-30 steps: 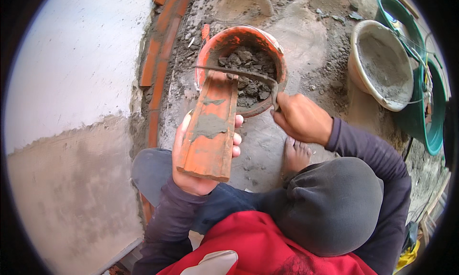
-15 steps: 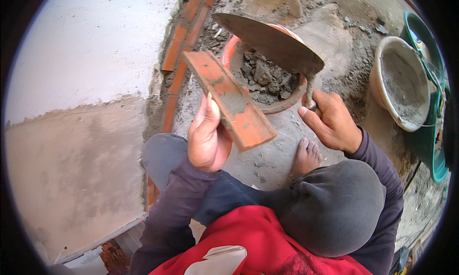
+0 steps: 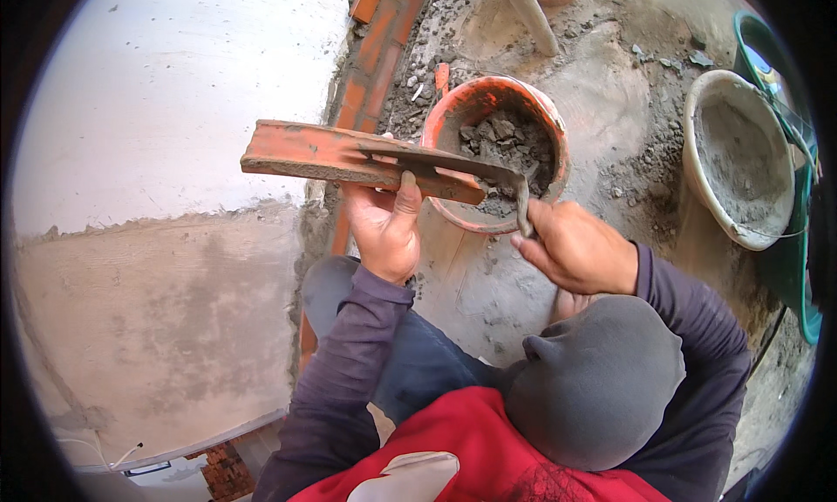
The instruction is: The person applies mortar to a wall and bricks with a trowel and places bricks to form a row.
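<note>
An orange clay tile, long and channel-shaped with grey mortar smears, is gripped near its right part by my left hand. The thumb presses its near edge; most of the other fingers are hidden underneath. My right hand is closed around the handle of a trowel, whose bent neck rises to a thin blade seen nearly edge-on. That blade lies over the tile's right half, its tip pointing left; whether it touches is hard to tell. Beyond both hands stands an orange bucket holding grey mortar lumps.
A whitish tub of grey mortar and a green basin stand at the right. On the left is a partly plastered wall, with a row of orange bricks along its base. Grey debris lies on the floor.
The tile has swung left and turned more level across the view. The trowel has come down from above the bucket onto or just over the tile. My right hand has moved slightly nearer.
</note>
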Action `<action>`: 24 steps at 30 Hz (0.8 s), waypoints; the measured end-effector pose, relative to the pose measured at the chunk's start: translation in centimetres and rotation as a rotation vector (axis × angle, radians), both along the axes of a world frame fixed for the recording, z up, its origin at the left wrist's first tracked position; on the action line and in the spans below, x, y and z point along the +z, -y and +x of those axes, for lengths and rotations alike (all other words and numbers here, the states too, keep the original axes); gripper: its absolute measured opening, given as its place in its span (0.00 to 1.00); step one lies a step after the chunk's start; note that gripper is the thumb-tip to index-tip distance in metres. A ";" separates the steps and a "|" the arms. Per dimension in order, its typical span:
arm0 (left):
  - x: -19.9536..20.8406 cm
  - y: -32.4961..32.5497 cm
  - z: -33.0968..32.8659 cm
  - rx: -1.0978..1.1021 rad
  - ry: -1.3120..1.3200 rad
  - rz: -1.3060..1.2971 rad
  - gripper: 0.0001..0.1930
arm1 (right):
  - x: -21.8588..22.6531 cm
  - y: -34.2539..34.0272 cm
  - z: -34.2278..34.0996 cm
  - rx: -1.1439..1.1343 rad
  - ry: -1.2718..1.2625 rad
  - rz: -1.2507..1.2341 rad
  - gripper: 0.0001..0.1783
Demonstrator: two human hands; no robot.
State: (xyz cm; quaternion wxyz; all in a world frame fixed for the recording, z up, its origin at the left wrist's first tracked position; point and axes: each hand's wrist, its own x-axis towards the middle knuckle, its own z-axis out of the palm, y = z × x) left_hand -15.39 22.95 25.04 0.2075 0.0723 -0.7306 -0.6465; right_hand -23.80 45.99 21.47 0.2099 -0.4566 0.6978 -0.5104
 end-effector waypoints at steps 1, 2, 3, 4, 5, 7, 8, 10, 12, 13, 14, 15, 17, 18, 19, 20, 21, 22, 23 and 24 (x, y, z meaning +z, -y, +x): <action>-0.2 0.1 0.3 0.001 0.006 -0.020 0.30 | -0.1 -0.2 -0.3 -0.002 0.024 0.009 0.14; -0.1 0.0 0.5 -0.018 -0.012 0.008 0.29 | -0.3 -0.2 -0.6 -0.004 0.046 0.017 0.15; 0.0 -0.1 0.5 -0.037 -0.029 0.036 0.29 | -0.3 -0.3 -0.8 -0.004 0.069 0.025 0.15; 0.0 0.0 0.4 -0.035 -0.008 0.006 0.29 | -0.1 -0.4 -0.8 0.005 0.043 -0.032 0.15; -0.1 0.1 0.4 -0.030 0.016 -0.024 0.29 | 0.0 -0.4 -0.6 0.024 0.045 -0.028 0.15; -0.6 0.0 0.6 -0.016 0.047 -0.054 0.30 | 0.3 -0.3 -0.3 0.064 0.049 -0.021 0.14; -0.7 -0.1 0.5 -0.013 0.050 -0.061 0.30 | -0.4 -0.1 -0.2 0.056 0.048 0.007 0.13; -0.4 -0.6 0.5 0.014 0.055 -0.022 0.31 | -0.9 -0.1 -0.5 0.040 0.060 -0.027 0.13; 0.0 -0.8 0.7 -0.026 0.031 0.090 0.31 | -0.4 0.0 -0.6 0.043 0.095 -0.081 0.13; 0.2 -0.8 0.8 -0.045 0.019 0.146 0.31 | 0.2 -0.3 -0.7 0.052 0.120 -0.120 0.13; 0.4 -0.8 0.5 -0.035 0.040 0.119 0.31 | 0.7 -0.5 -1.0 0.060 0.139 -0.159 0.13; 0.3 -0.9 0.5 -0.019 0.042 0.071 0.31 | 0.0 -0.3 -1.0 0.056 0.098 -0.102 0.13; 0.1 -1.1 0.3 0.012 0.047 -0.031 0.31 | -1.3 0.4 -1.0 0.046 0.016 0.007 0.13; -0.1 -0.6 0.7 0.017 0.058 -0.063 0.30 | -1.1 0.1 -1.3 0.056 0.057 -0.008 0.12; 0.0 -0.4 0.6 0.017 0.055 -0.030 0.29 | -0.7 -0.2 -1.5 0.073 0.097 -0.057 0.13; 0.1 -0.6 0.6 0.017 0.055 0.011 0.29 | 0.1 -0.5 -1.7 0.089 0.141 -0.099 0.13; 0.2 -0.8 0.5 0.017 0.055 0.052 0.29 | 0.5 -0.6 -1.8 0.105 0.185 -0.141 0.13; 0.4 -1.1 0.5 0.017 0.066 0.093 0.28 | 0.2 -0.4 -1.7 0.110 0.155 -0.126 0.13; 0.9 -1.4 0.5 0.033 0.063 0.023 0.29 | -0.3 -0.2 -1.5 0.110 0.121 -0.117 0.13; 1.0 -1.7 0.1 0.039 0.050 -0.039 0.29 | -0.9 0.0 -1.6 0.101 0.076 -0.101 0.14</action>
